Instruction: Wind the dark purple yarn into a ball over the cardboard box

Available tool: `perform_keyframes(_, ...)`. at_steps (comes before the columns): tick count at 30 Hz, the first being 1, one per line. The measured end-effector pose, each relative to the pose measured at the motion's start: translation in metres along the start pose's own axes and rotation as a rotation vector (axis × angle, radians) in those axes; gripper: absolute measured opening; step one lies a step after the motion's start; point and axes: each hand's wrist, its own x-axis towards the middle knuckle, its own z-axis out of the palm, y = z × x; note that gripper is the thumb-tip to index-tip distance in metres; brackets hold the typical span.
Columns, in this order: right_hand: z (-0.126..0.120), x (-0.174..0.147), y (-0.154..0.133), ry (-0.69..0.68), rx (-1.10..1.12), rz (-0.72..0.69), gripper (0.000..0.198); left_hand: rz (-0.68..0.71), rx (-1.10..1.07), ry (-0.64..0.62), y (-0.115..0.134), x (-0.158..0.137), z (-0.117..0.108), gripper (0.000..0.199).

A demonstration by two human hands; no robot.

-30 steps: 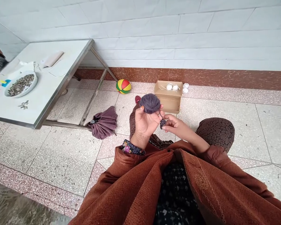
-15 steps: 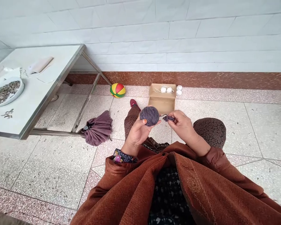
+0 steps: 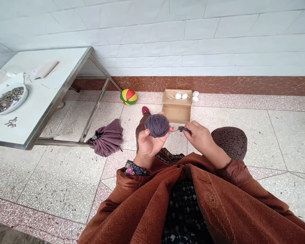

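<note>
A dark purple-grey ball of yarn (image 3: 157,125) rests in my left hand (image 3: 150,145), with the thumb on its near side and the fingers curled beneath it. To the right, my right hand (image 3: 198,136) is closed on a small bunch of the same yarn (image 3: 183,129), part of it hidden inside the fingers. A thin strand runs across the gap between the bunch and the fingertips of my left hand. Both hands are held above my lap, between my knees.
Beyond my hands an open cardboard box (image 3: 176,113) stands on the floor with white balls (image 3: 181,96) at its back; more white balls (image 3: 195,96) lie beside it. A colourful ball (image 3: 128,97), a folded purple umbrella (image 3: 108,138) and a table (image 3: 63,73) bearing a bowl (image 3: 22,101) are leftward.
My left hand has shifted slightly left with the yarn ball, which has turned. The gap between my hands is wider, and the strand looks straighter.
</note>
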Motion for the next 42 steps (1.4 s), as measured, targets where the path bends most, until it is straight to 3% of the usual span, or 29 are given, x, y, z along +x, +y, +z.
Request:
perform_keyframes(6, -0.011, 0.001, -0.011, 0.082, 0.156, 0.143, 0.003, 0.002, 0.002, -0.062, 0.0, -0.003, -0.003, 0.074)
perform_keyframes(10, -0.017, 0.002, -0.02, 0.137, 0.26, 0.224, 0.021, -0.058, 0.03, -0.073, -0.002, -0.006, -0.006, 0.077)
perform_keyframes(16, -0.024, 0.002, -0.026, 0.073, 0.448, 0.118, 0.03, -0.172, 0.017, -0.143, -0.009, -0.01, -0.011, 0.076)
perform_keyframes(21, -0.025, 0.003, -0.024, 0.128, 0.293, -0.024, 0.018, -0.18, -0.055, -0.157, -0.021, -0.011, -0.01, 0.066)
perform_keyframes(24, -0.023, 0.003, -0.023, 0.17, 0.195, -0.101, 0.02, -0.24, 0.013, -0.125, -0.027, -0.01, -0.007, 0.052)
perform_keyframes(27, -0.024, 0.001, -0.025, 0.121, 0.171, -0.119, 0.026, -0.295, 0.121, -0.115, -0.03, -0.01, -0.004, 0.036)
perform_keyframes(31, -0.027, -0.003, -0.031, -0.027, 0.183, -0.117, 0.025, -0.266, 0.264, -0.145, -0.036, -0.012, -0.002, 0.041)
perform_keyframes(35, -0.025, -0.009, -0.033, 0.003, 0.106, -0.032, 0.021, -0.186, 0.364, -0.129, -0.043, -0.017, 0.0, 0.051)
perform_keyframes(42, -0.023, -0.023, -0.042, -0.074, 0.139, 0.044, 0.021, -0.05, 0.332, -0.045, -0.05, -0.022, 0.001, 0.042)
